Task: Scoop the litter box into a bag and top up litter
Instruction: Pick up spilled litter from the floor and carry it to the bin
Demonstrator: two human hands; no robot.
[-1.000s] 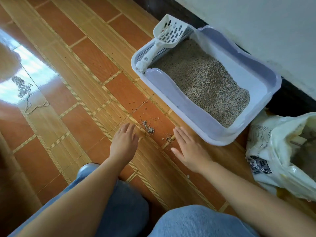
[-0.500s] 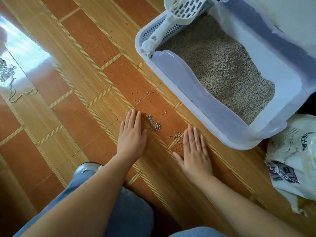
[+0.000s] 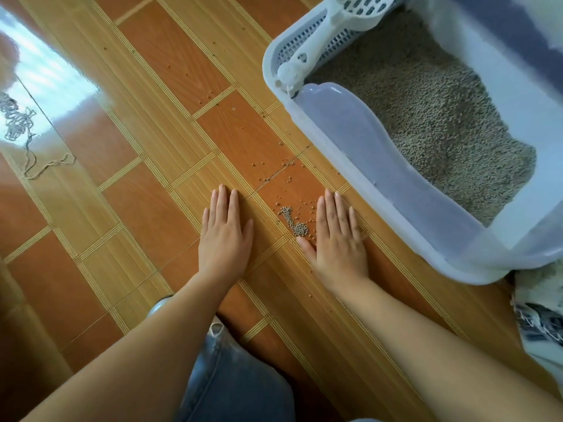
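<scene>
Head view: right hand (image 3: 336,239) now flat, fingers extended, grasping nothing, swept inward against spilled litter pellets (image 3: 294,222); left hand (image 3: 224,236) likewise flat, empty, just beside. Pellets bunched tighter than a second ago. Litter box (image 3: 380,178) adjacent, scoop (image 3: 332,22) resting unused. Likely spill cleanup, pickup pending.

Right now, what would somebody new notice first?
Probably the two flat hands on the tiled floor, left hand and right hand, with a little pile of spilled litter between them. Next, the big litter box at upper right, with a white scoop resting on its corner.
</scene>
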